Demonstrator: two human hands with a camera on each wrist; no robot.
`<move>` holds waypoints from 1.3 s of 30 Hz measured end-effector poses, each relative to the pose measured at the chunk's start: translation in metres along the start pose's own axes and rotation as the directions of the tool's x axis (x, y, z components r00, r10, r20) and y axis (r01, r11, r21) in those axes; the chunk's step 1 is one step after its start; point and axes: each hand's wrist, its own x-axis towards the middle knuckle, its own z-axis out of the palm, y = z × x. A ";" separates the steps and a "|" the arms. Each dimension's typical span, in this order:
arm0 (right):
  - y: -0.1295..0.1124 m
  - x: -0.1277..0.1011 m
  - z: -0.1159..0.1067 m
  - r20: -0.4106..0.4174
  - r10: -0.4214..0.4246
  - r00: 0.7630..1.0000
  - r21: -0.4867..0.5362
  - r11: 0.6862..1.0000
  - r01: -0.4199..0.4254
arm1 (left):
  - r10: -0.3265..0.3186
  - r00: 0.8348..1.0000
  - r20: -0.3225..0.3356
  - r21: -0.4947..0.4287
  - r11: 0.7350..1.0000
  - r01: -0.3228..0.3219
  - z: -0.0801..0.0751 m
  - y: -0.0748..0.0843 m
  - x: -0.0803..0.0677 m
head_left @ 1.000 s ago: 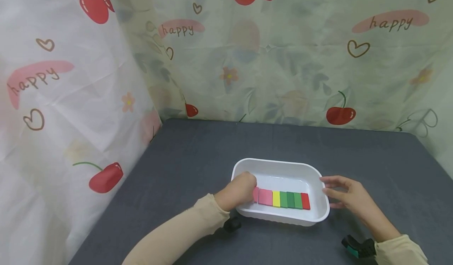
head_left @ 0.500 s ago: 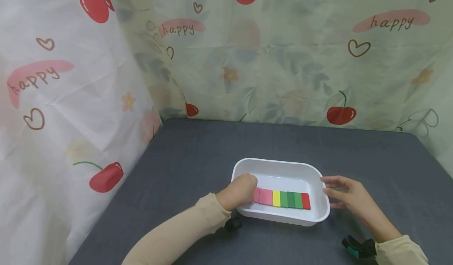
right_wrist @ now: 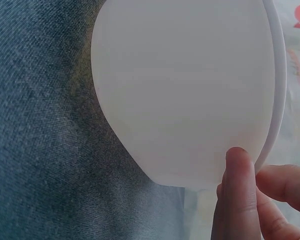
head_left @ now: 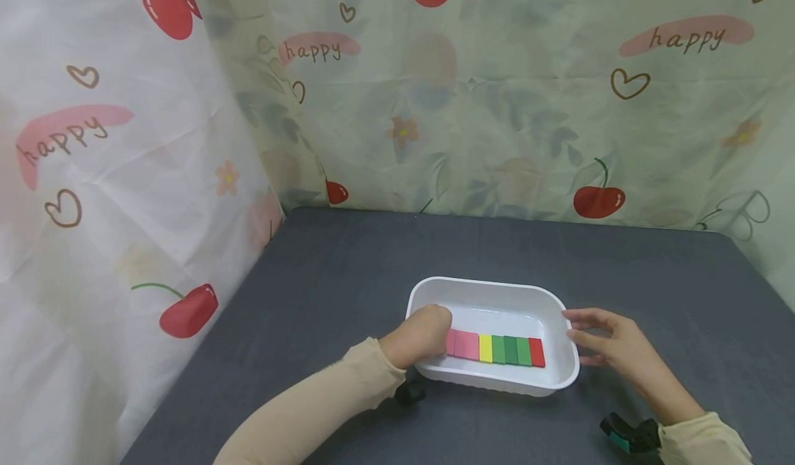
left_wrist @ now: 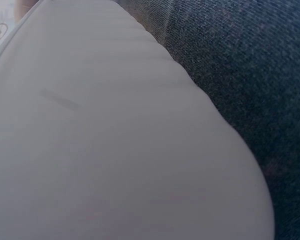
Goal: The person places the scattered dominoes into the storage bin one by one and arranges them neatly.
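1. Left hand (head_left: 421,334) dipping into the white tray (head_left: 491,287) from 9 o'clock, curled at the pink end of the row of coloured blocks (head_left: 495,349); fingertips hidden, so cannot tell whether pinching the end block or only pushing it.
2. Right hand (head_left: 611,344) bracing the tray at 3 o'clock, fingers relaxed and spread apart, tips (right_wrist: 236,190) touching the outer wall under the rim, clamping on nothing.
3. Sitting on the grey table (head_left: 323,279), near the front edge, the tray with the row along its near wall.
4. Running 9 to 3 o'clock, the row's long axis: pink, yellow, greens, red, faces touching, lying flat.
5. Looking light, rigid and smooth, these blocks, probably apt to slide on the glossy plastic; best taking one by its two long edges.
6. Seeming thin and flexible, the tray; likely skating on the cloth unless steadied at the rim.
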 end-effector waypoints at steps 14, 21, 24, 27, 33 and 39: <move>-0.001 0.002 0.000 0.008 0.013 1.000 0.003 1.000 -0.013 | -0.018 1.000 0.024 -0.028 0.999 0.018 -0.001 0.000 -0.001; -0.001 0.003 0.001 0.013 0.004 1.000 0.008 1.000 -0.004 | -0.026 0.999 0.030 -0.034 0.999 0.027 -0.001 -0.001 -0.001; -0.001 0.003 0.000 0.016 0.006 1.000 0.009 1.000 -0.006 | -0.032 0.999 0.027 -0.044 0.998 0.033 -0.001 -0.001 -0.001; -0.001 0.003 0.000 0.018 0.007 1.000 0.004 1.000 -0.007 | -0.028 0.999 0.015 -0.057 0.998 0.029 -0.002 -0.001 -0.002; 0.000 0.002 -0.001 0.013 -0.003 1.000 -0.005 1.000 0.003 | -0.048 0.999 0.009 -0.142 0.989 0.049 -0.007 -0.004 -0.005; 0.001 0.001 -0.003 0.024 -0.013 1.000 0.004 1.000 0.013 | -0.083 0.996 0.026 -0.353 0.932 0.087 -0.022 -0.012 -0.008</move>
